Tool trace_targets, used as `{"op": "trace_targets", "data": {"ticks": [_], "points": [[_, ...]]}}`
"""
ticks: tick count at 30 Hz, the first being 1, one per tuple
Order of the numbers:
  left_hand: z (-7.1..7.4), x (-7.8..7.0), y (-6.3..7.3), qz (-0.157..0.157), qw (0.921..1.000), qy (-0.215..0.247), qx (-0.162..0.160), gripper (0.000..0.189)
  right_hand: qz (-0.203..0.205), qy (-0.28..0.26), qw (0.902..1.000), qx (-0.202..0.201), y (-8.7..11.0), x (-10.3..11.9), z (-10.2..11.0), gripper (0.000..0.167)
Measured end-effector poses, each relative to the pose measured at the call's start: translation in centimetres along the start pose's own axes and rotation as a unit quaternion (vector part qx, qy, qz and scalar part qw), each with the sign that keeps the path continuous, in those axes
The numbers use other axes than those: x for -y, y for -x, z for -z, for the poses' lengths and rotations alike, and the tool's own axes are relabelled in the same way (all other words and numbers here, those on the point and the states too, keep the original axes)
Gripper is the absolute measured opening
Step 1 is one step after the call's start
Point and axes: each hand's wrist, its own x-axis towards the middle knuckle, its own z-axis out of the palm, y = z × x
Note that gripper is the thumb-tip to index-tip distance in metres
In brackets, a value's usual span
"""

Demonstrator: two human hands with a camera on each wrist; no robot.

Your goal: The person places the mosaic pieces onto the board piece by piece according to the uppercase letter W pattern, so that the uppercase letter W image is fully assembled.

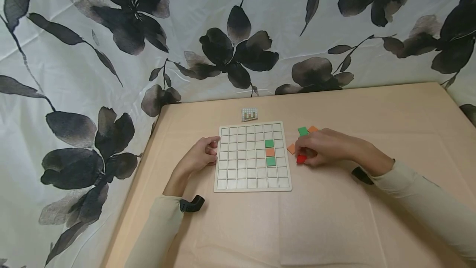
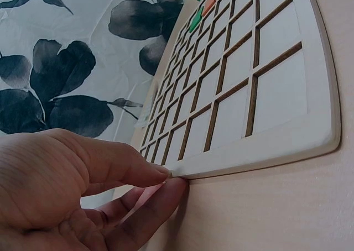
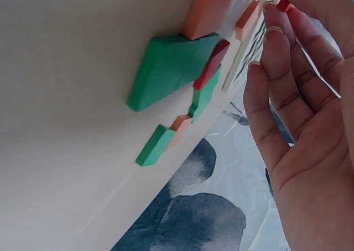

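Observation:
A pale wooden grid board lies on the table, with a green, an orange and another green tile in one column toward its right side. My left hand holds the board's left edge, thumb and fingertips meeting there in the left wrist view. Just right of the board, my right hand pinches a red tile between thumb and index finger. The other fingers of that hand are loosely bent in the right wrist view. Partly hidden by it in the head view are loose green and orange tiles.
Behind the board lies a small card with a grid pattern. An orange tile sits between board and right hand. The right wrist view shows several more loose tiles, among them a dark red one. A floral cloth hangs behind the table.

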Motion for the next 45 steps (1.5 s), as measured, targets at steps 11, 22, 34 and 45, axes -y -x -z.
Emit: {"op": "trace_targets", "data": {"ticks": [11,22,34,45], "points": [[0.0,-0.2,-0.2,0.002,1.0,0.007,-0.003,0.069,0.021,-0.01,0.9997,0.008,-1.4,0.3,0.6,0.02],[-0.1,-0.3,-0.2,0.005,1.0,0.001,-0.005,0.07,0.052,-0.04,0.9975,0.029,-3.2,1.3,0.4,0.014],[-0.3,-0.4,-0.4,0.007,0.9999,0.004,-0.007,0.071,0.061,-0.016,0.9967,0.051,-5.0,2.5,-0.1,0.014],[-0.4,-0.4,-0.6,0.009,0.9999,-0.003,-0.01,0.071,0.089,-0.004,0.9952,0.039,-5.7,3.0,-0.6,0.013]]}}
